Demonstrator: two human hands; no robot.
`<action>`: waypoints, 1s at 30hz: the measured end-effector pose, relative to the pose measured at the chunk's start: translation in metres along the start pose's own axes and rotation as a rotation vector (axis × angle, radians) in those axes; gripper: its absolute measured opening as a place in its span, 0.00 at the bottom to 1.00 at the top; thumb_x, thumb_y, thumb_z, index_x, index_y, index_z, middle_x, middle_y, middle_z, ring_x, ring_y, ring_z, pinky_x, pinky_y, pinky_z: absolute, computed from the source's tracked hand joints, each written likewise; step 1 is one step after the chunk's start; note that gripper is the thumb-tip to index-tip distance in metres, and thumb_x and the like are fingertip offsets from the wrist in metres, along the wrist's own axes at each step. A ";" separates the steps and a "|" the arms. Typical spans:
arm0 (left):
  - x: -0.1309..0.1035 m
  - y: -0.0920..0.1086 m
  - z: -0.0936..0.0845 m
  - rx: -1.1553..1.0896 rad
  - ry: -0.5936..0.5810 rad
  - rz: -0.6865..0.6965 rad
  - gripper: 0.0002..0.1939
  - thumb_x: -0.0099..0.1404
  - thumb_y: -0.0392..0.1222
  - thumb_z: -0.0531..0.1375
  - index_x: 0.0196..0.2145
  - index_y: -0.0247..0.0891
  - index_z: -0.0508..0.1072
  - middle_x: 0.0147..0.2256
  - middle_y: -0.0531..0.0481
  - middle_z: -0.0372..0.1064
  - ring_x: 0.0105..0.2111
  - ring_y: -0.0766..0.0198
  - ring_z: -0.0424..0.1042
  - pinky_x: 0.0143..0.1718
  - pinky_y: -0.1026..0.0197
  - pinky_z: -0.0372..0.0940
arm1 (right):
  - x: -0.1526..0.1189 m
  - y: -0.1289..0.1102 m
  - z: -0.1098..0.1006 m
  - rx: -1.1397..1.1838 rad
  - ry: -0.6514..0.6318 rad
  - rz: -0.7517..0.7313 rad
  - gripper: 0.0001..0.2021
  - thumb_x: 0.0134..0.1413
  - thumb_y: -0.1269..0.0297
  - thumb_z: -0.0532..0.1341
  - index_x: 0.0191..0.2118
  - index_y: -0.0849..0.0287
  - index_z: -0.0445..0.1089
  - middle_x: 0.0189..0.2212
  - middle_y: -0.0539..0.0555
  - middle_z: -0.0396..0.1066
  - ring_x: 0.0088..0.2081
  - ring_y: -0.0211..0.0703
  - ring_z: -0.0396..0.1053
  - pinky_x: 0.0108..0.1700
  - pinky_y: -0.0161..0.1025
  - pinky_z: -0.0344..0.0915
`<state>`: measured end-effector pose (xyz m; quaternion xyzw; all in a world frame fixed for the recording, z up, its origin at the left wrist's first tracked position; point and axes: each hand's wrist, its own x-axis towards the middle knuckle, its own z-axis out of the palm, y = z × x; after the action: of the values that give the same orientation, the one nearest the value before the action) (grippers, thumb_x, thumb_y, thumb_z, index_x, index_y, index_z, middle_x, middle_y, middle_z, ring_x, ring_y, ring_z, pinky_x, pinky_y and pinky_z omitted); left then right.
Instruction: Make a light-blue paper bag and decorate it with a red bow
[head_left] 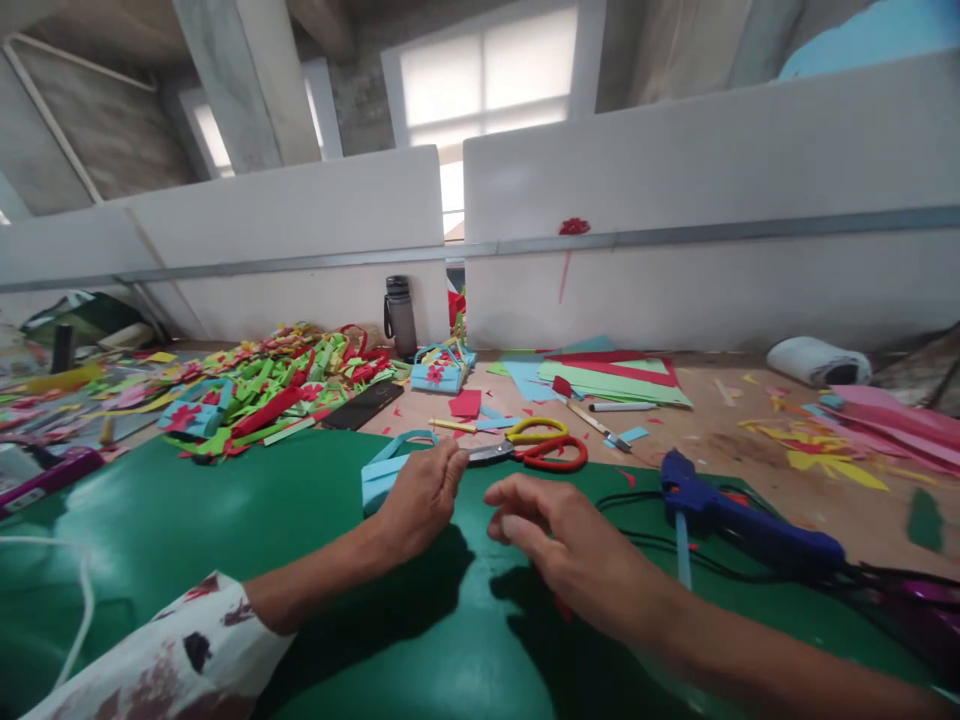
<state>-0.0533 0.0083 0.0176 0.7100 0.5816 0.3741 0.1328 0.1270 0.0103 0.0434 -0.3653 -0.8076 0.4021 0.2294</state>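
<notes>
My left hand is closed, fingertips pressed together; whatever they pinch, if anything, is hidden. Just behind it stands a small light-blue paper bag with a looped handle, partly covered by the hand. My right hand hovers over the green mat, fingers curved, thumb apart, with nothing visible in it. Scissors with yellow and red handles lie beyond both hands, blades pointing left. To the right of my right hand lies a blue glue gun with a pale glue stick beside it.
Paper scraps are heaped at the back left near a phone and a bottle. A finished-looking blue bag carries a red flower. Coloured sheets lie behind the scissors. A white cable crosses the left.
</notes>
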 end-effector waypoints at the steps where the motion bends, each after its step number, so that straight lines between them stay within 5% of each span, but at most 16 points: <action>1: 0.001 -0.003 -0.004 0.005 0.032 -0.014 0.18 0.67 0.48 0.42 0.21 0.41 0.54 0.19 0.56 0.53 0.21 0.66 0.54 0.25 0.62 0.50 | 0.007 0.001 0.003 0.012 -0.011 0.014 0.10 0.53 0.70 0.54 0.40 0.60 0.69 0.32 0.54 0.74 0.35 0.43 0.71 0.38 0.39 0.64; 6: 0.013 -0.022 -0.023 0.042 0.203 -0.093 0.19 0.62 0.50 0.49 0.18 0.41 0.52 0.17 0.57 0.49 0.20 0.67 0.51 0.25 0.63 0.48 | 0.044 0.005 0.016 0.065 -0.005 0.053 0.12 0.47 0.75 0.56 0.40 0.63 0.68 0.27 0.51 0.71 0.31 0.41 0.69 0.33 0.36 0.62; 12: 0.029 -0.052 -0.050 0.005 0.368 -0.261 0.05 0.59 0.39 0.51 0.32 0.38 0.64 0.30 0.50 0.65 0.32 0.62 0.65 0.37 0.60 0.58 | 0.076 0.004 0.027 0.105 -0.006 0.165 0.10 0.46 0.79 0.57 0.36 0.62 0.68 0.22 0.46 0.65 0.25 0.35 0.64 0.25 0.30 0.58; 17: 0.026 -0.074 -0.048 -0.143 0.437 -0.493 0.18 0.57 0.44 0.55 0.43 0.31 0.63 0.39 0.39 0.68 0.38 0.55 0.70 0.38 0.55 0.64 | 0.089 0.005 0.030 0.120 -0.048 0.331 0.11 0.56 0.69 0.60 0.45 0.62 0.66 0.33 0.51 0.69 0.29 0.37 0.68 0.28 0.34 0.66; 22: 0.017 -0.066 -0.029 -0.270 0.452 -0.498 0.20 0.58 0.45 0.57 0.46 0.31 0.63 0.44 0.37 0.68 0.41 0.57 0.71 0.41 0.57 0.65 | 0.092 0.010 0.032 0.176 -0.074 0.378 0.14 0.60 0.63 0.58 0.50 0.61 0.64 0.41 0.54 0.69 0.33 0.39 0.70 0.32 0.39 0.70; 30: 0.012 -0.037 -0.021 -0.366 0.455 -0.343 0.21 0.59 0.47 0.55 0.48 0.33 0.62 0.46 0.40 0.67 0.44 0.56 0.70 0.39 0.57 0.68 | 0.080 0.015 0.018 0.288 0.091 0.298 0.21 0.48 0.76 0.59 0.50 0.63 0.59 0.30 0.50 0.67 0.27 0.36 0.70 0.19 0.28 0.60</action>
<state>-0.0940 0.0254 0.0132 0.4646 0.6305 0.5933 0.1859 0.0706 0.0697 0.0265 -0.4619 -0.6678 0.5259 0.2533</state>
